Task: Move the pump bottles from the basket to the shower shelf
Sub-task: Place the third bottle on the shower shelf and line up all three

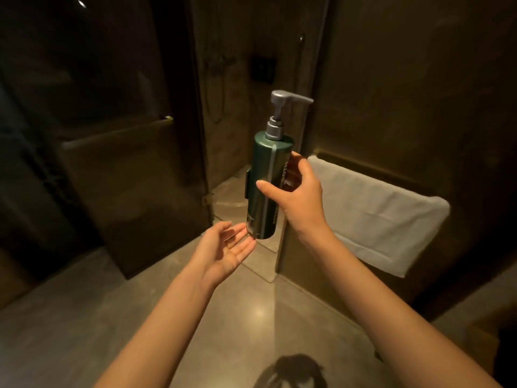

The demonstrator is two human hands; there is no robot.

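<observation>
A tall dark green pump bottle with a grey pump head is held upright in mid-air in front of the shower entrance. My right hand grips its body from the right, thumb across the front. My left hand lies palm-up with straight fingers, its fingertips just under the bottle's base. No basket is in view. Inside the dim shower a dark wall fitting shows, but no shelf can be made out.
A glass shower door stands open at the left. A white towel hangs over a ledge at the right. The shower hose hangs on the back wall. The polished stone floor spreads below my arms.
</observation>
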